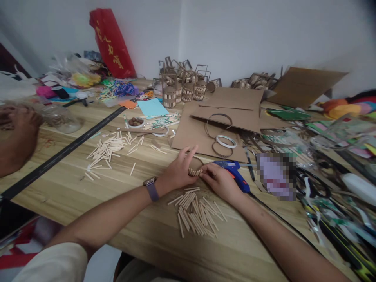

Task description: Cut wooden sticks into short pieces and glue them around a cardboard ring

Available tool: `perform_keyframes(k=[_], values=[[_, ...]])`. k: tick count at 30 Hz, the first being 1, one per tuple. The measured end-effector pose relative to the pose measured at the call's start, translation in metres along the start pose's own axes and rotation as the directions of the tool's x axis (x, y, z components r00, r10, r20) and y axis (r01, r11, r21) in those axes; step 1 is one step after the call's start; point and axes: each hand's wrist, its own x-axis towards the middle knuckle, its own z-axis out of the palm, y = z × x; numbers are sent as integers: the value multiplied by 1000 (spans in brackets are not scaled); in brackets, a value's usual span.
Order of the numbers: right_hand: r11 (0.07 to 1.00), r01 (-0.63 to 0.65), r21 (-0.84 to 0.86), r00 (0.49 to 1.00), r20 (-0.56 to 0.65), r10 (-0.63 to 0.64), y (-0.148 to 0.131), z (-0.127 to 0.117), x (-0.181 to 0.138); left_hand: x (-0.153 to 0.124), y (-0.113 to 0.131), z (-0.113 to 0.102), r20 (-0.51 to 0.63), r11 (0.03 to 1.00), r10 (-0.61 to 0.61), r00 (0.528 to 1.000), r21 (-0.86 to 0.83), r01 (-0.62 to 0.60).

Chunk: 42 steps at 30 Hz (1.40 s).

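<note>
My left hand [177, 172], with a watch on its wrist, is closed around a small cardboard ring [201, 159]. A row of short wooden sticks [194, 172] stands side by side along the ring's near side. At the right end of that row, the fingertips of my right hand [219, 181] are pinched on a wooden stick, mostly covered by the fingers. Just below both hands lies a loose pile of wooden sticks [196, 213]. A blue glue gun [235, 172] rests beside my right hand, its cord running toward the table's front.
Another pile of sticks [107, 150] lies to the left. Cardboard sheets [188, 125] carry a tape roll [226, 141]. Finished-looking stick baskets [169, 96] stand behind. Another person's hand [22, 121] is at far left. Pliers and cables [337, 239] clutter the right.
</note>
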Motion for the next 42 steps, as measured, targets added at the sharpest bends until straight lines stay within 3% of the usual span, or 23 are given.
perform_keyframes(k=[11, 26, 32, 37, 42], values=[[997, 81, -6, 995, -63, -82, 5, 4, 0, 0, -2, 0, 4, 999, 33, 999, -32, -32], [996, 67, -51, 995, -71, -71, -1, -5, -6, -2, 0, -2, 26, 995, 66, 997, -77, -64], [979, -113, -169, 972, -224, 73, 13, -39, -20, -3, -2, -3, 9, 988, 16, 1000, -153, -14], [874, -300, -383, 936, -293, 194, 44, -59, -38, -3, 1, -3, 11, 990, -39, 999, -138, 40], [812, -401, -423, 916, -170, 364, 51, -56, -43, -3, 1, -2, -12, 992, -18, 1000, -127, 17]])
